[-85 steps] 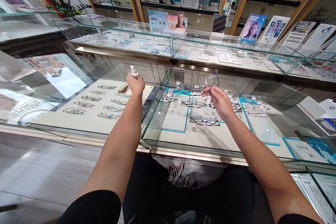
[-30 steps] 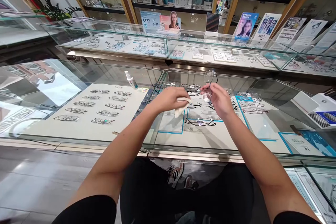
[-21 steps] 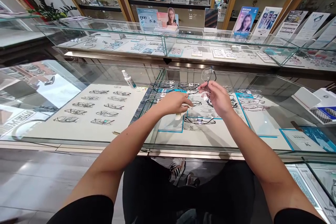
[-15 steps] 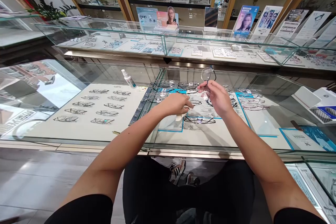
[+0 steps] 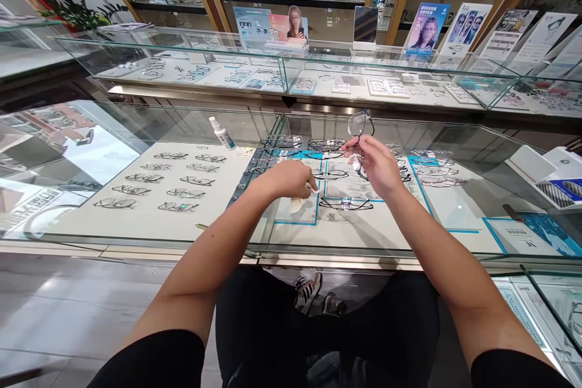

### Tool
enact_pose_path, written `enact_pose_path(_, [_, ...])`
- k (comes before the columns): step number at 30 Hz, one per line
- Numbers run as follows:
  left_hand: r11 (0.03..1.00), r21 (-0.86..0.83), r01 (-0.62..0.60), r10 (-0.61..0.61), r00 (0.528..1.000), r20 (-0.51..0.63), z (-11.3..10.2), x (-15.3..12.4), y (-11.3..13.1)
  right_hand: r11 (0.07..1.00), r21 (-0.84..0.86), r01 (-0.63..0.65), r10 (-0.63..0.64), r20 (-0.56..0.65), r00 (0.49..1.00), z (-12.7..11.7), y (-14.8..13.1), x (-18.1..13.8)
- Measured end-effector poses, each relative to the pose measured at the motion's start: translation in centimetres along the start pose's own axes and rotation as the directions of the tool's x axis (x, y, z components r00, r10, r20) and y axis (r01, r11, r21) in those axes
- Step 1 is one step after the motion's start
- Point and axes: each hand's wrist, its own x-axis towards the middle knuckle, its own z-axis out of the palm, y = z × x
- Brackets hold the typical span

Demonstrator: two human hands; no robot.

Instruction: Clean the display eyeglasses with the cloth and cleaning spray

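My right hand [image 5: 379,167] pinches a pair of eyeglasses [image 5: 359,124] with dark rims, tilted up on end above the glass counter. Part of the frame hangs below the fingers. To its left, my left hand [image 5: 291,180] is closed, with a pale beige cloth [image 5: 297,204] showing beneath the fingers; its full shape is hidden. Just right of that hand lies one pair of dark-framed glasses [image 5: 334,174]. Nearer to me is another pair with a tag on it [image 5: 346,204].
Rows of glasses [image 5: 144,178] lie at the left of the display case. A white spray bottle [image 5: 222,133] stands towards the back. An opened white box [image 5: 552,176] sits at the far right. A second glass showcase [image 5: 284,76] runs behind.
My left hand has moved left, away from the held eyeglasses, and the beige cloth has shifted with it. My right hand keeps the glasses raised in nearly the same place.
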Motion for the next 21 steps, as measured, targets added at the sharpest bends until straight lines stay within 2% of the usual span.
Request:
enact_pose_path(5, [0.996,-0.003,0.087,-0.087,0.993,0.081,-0.4,-2.3,0.6,1.000,-0.026,0.001,-0.002,-0.004,1.000,0.0,-0.2,-0.1])
enact_pose_path(9, [0.993,0.042,0.106,-0.106,0.994,-0.012,1.0,-4.6,1.9,1.000,-0.024,0.004,-0.003,0.002,1.000,0.1,-0.2,0.0])
enact_pose_path(12, [0.996,0.009,0.087,-0.086,0.994,-0.063,2.4,-5.7,3.1,1.000,-0.021,0.004,-0.003,0.007,1.000,0.1,-0.2,0.0])
enact_pose_path(16, [0.998,0.015,0.062,-0.061,0.994,-0.088,3.7,-6.0,4.3,0.999,-0.038,-0.002,0.003,0.014,1.000,0.0,-0.1,0.0])
enact_pose_path(21, [0.992,0.100,0.075,-0.067,0.994,-0.084,3.9,-5.9,5.3,0.999,-0.053,-0.005,0.006,0.018,1.000,0.0,0.1,0.0])
